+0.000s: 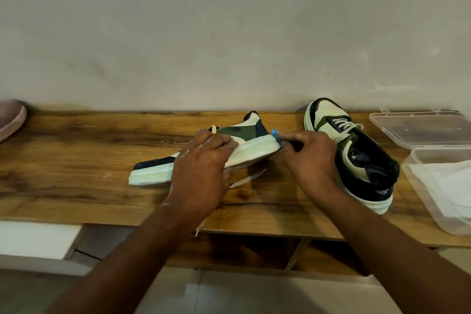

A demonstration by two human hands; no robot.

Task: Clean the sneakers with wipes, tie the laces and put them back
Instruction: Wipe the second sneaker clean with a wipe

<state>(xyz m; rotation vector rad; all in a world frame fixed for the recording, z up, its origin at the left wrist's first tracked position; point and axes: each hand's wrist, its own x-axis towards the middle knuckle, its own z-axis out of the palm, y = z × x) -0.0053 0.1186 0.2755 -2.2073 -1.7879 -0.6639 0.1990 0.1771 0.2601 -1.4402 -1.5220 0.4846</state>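
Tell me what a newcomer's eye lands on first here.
The sneaker tilted on its side mid-table, gripped by the left hand while the right hand works a small blue thing at its sole's end. Then the second sneaker upright at right, beside a clear box of wipes.

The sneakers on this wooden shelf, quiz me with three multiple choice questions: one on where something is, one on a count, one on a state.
1. Where is the clear plastic container of white wipes?
A. at the right end of the shelf
B. at the left end
C. on the floor

2. How many green, cream and navy sneakers are on the wooden shelf?
A. one
B. two
C. four

3. How is the sneaker in the left hand sitting?
A. flat on its sole
B. upside down
C. tilted on its side, toe end lifted

Answers: 1 A, it sits past the second sneaker. 2 B, one held sneaker, one standing. 3 C, its sole edge faces the camera while the right hand pinches a small blue thing at its toe.
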